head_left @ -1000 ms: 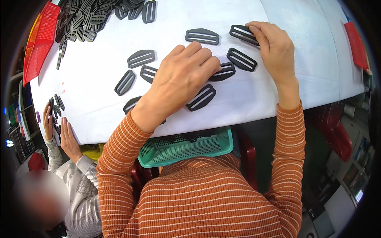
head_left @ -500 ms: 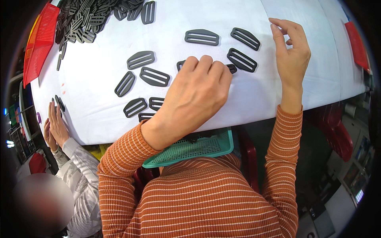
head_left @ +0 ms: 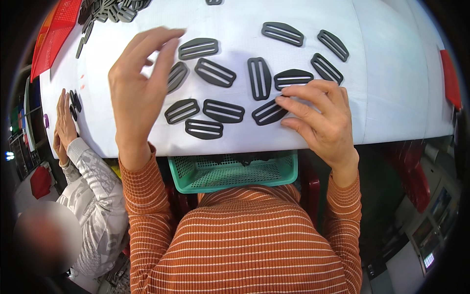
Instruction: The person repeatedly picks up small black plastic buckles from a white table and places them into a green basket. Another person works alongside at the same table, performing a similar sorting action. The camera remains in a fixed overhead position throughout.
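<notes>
Flat black slider buckles with slots lie spread over the white table. My left hand (head_left: 139, 85) is raised at the left of them, fingers apart and holding nothing. It partly covers one tilted buckle (head_left: 177, 77), and another buckle (head_left: 198, 48) lies just past its fingertips. My right hand (head_left: 323, 117) hovers at the near right with thumb and fingers parted. Its index fingertip reaches the end of a slanted buckle (head_left: 269, 112); I cannot tell whether they touch. Beyond that hand is a further buckle (head_left: 293, 77), with an upright buckle (head_left: 259, 78) to its left.
A teal perforated basket (head_left: 185, 169) sits at the table's near edge, dark pieces inside. A heap of buckles (head_left: 112, 11) lies far left beside a red basket (head_left: 55, 44). At left, another person's hands (head_left: 66, 122) rest by a few buckles (head_left: 75, 100). A red object (head_left: 450, 78) stands far right.
My left hand has moved from the middle buckles to the left, uncovering them. The right hand has come down and inward to the near buckles. The view has shifted a little.
</notes>
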The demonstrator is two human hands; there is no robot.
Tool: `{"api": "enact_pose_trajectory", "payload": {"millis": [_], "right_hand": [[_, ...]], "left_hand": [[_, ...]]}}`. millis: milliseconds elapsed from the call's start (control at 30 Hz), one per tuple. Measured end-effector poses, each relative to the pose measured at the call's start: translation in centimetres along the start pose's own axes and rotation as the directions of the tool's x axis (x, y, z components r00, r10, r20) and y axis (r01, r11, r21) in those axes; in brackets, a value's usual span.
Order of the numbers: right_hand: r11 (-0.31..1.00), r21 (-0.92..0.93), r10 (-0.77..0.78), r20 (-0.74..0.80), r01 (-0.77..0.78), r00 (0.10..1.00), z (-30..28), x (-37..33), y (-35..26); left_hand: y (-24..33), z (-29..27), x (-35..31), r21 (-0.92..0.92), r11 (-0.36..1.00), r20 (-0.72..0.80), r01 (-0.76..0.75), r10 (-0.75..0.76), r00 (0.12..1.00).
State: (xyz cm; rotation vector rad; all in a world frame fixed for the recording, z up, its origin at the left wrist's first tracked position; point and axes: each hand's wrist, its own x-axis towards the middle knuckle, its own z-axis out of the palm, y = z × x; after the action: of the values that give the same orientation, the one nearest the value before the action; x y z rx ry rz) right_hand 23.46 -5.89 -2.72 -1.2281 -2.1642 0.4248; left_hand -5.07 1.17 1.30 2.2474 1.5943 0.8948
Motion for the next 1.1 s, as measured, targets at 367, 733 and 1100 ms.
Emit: {"api": "enact_pose_trajectory", "payload": {"millis": [367, 733, 1100], "right_hand": [[0.934, -0.322, -0.142, 0.072, 0.158, 0.987, 1.0, 0.8, -0.8], [0.961, -0.183, 0.183, -0.136, -0.206, 0.974, -0.2, 2.1, 3.3], [0.929, -0.276, 0.312, 0.222, -0.247, 0.924, -1.5, 2.5, 5.5]], "left_hand": [[-4.1, -2.2, -7.8, -0.047, 0.93, -0.048, 0.366, -0.368, 0.929], [-6.9, -3.1, -9.4, 0.126, 0.968, 0.036, 0.215, -0.221, 0.975], [-7.3, -2.6, -8.9, 0.22, 0.975, 0.37, 0.034, -0.116, 0.922]]}}
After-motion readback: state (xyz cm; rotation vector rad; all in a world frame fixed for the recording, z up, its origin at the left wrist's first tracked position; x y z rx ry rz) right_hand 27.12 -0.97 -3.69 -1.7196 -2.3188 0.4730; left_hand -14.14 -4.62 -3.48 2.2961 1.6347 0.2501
